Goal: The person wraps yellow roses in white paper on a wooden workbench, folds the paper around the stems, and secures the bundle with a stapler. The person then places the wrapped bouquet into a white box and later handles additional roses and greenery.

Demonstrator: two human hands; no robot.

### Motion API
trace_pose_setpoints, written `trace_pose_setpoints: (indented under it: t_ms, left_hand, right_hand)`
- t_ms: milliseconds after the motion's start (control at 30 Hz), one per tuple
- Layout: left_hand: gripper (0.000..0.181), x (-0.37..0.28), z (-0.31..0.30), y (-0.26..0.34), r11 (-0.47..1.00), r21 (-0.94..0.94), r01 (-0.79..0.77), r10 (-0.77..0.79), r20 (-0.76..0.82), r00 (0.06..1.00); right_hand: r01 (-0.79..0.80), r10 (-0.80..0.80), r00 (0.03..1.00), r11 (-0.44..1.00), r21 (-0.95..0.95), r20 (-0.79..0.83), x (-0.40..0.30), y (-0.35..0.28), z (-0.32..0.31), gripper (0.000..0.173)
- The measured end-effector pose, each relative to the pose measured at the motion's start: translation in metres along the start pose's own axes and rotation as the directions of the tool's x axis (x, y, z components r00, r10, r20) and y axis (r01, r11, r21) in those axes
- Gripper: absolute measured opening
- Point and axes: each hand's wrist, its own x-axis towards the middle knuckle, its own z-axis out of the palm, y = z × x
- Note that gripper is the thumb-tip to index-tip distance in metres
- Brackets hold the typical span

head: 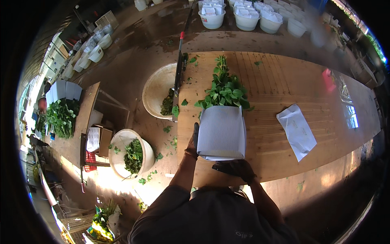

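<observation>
A bundle of leafy green stems (227,90) lies on the wooden table, its cut ends pointing away from me. White corrugated wrapping paper (221,132) encloses the end nearer to me, and whatever is inside is hidden. My left hand (192,141), in a dark glove, lies along the left side of the wrapper and holds it; its fingers are partly hidden. Just below the wrapper's near edge is my right hand (236,169), also gloved, fingers stretched out to the left. Whether it touches the paper is hard to tell.
A white paper sheet (297,131) lies on the grooved wooden table (268,146). A cutter arm with a red tip (182,36) is at the table's left edge. Tubs of leaf waste (146,91) (147,154) stand left. Another table (86,100) carries stems. White buckets (211,21) stand beyond.
</observation>
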Motion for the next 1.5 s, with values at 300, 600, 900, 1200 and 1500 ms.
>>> trace_pose_setpoints:
  t_ms: [300,600,900,1200,1500]
  left_hand:
    - [0.064,0.094,-0.058,0.031,0.829,0.529,-0.182,0.204,0.016,0.979]
    - [0.064,0.065,-0.056,-0.047,0.756,0.609,-0.24,0.322,-0.026,0.947]
    - [0.05,-0.124,-0.047,-0.144,0.827,0.562,-0.018,0.173,-0.223,0.96]
    - [0.054,-0.295,-0.04,-0.318,0.577,0.768,-0.277,0.513,-0.078,0.855]
    - [0.037,-0.469,0.01,-0.345,0.739,0.662,-0.127,0.539,-0.468,0.701]
  right_hand:
    - [-0.184,0.263,0.941,0.926,-0.331,0.212,0.08,-0.085,-0.024,0.069]
    - [0.026,-0.002,0.999,0.804,-0.593,0.042,0.003,-0.055,0.008,0.07]
    - [0.097,0.124,0.94,0.795,-0.598,0.317,-0.014,-0.055,-0.018,0.066]
    - [-0.218,-0.065,0.465,0.958,0.186,0.883,-0.087,-0.105,-0.006,0.068]
    - [-0.078,-0.284,0.315,0.943,0.323,0.906,-0.229,-0.151,0.115,0.063]
